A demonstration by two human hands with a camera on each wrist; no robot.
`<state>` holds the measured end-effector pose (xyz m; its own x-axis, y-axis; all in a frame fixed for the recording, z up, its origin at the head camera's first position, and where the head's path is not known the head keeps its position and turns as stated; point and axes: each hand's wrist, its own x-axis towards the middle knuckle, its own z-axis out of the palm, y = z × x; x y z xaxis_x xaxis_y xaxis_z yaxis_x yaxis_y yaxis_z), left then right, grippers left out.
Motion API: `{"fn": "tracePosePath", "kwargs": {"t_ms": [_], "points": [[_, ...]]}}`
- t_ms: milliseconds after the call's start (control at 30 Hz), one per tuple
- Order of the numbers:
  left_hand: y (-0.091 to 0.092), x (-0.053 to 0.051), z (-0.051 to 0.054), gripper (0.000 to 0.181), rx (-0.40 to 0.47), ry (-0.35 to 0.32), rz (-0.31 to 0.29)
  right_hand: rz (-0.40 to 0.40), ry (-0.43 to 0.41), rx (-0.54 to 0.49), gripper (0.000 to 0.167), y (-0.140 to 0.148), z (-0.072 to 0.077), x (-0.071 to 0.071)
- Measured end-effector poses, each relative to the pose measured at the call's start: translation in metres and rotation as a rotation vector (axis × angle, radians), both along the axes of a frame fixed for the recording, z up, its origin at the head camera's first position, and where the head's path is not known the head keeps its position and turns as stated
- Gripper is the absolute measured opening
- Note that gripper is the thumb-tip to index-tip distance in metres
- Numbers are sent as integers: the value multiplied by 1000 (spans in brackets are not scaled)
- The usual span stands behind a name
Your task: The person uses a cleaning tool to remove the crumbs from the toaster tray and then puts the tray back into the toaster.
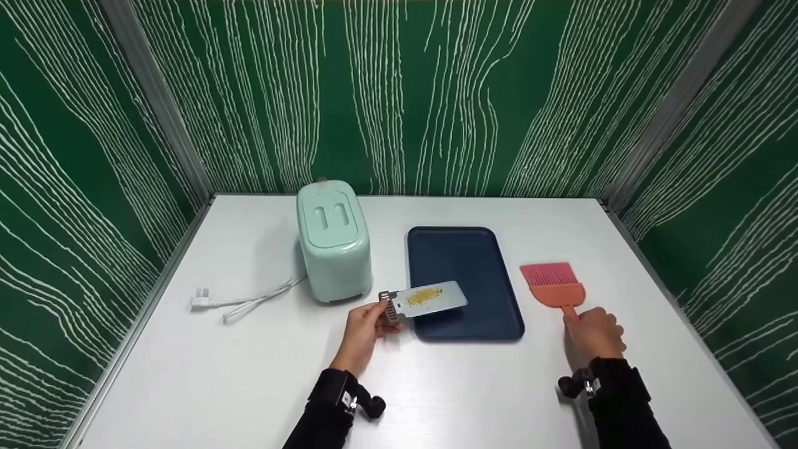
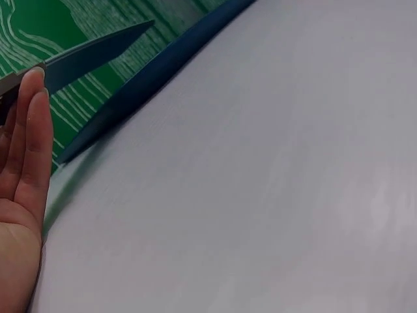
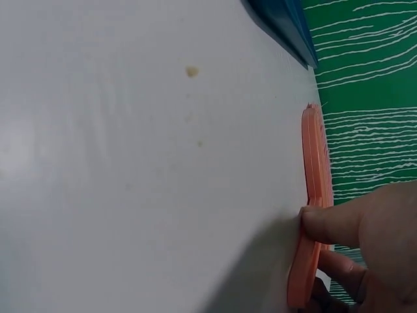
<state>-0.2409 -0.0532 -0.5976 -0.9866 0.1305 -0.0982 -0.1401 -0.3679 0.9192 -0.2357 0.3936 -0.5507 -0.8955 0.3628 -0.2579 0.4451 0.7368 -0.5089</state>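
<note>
In the head view my left hand (image 1: 363, 330) pinches the slotted end of a toaster crumb tray (image 1: 446, 299), a flat metal plate with a patch of yellow crumbs (image 1: 424, 295) on top. Its far part is over the near half of a dark blue serving tray (image 1: 461, 262). From the left wrist view the crumb tray (image 2: 98, 57) appears edge-on, raised above the serving tray (image 2: 156, 72). My right hand (image 1: 597, 333) grips the handle of an orange brush (image 1: 558, 295) with pink bristles. In the right wrist view, the thumb presses on the brush handle (image 3: 301, 274).
A mint-green toaster (image 1: 333, 249) stands left of the serving tray. Its white cord and plug (image 1: 202, 300) lie on the white table (image 1: 249, 374). Small yellowish specks (image 3: 191, 71) show on the table in the right wrist view. Green patterned walls (image 1: 436, 93) enclose the back and sides.
</note>
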Motion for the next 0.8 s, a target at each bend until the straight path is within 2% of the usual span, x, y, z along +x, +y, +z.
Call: {"fn": "tracePosePath", "kwargs": {"t_ms": [167, 333, 467, 633, 800], "points": [[-4, 0, -3, 31, 27, 1, -14, 4, 13, 3, 45, -5, -4, -2], [-4, -3, -2, 28, 33, 27, -29, 6, 33, 2, 40, -5, -1, -5], [-3, -3, -1, 28, 52, 18, -34, 31, 59, -20, 40, -2, 1, -4], [-4, -2, -2, 32, 74, 10, -37, 36, 110, -100, 48, -1, 6, 1], [-5, -2, -3, 31, 53, 15, -54, -13, 101, -93, 64, -3, 13, 5]]}}
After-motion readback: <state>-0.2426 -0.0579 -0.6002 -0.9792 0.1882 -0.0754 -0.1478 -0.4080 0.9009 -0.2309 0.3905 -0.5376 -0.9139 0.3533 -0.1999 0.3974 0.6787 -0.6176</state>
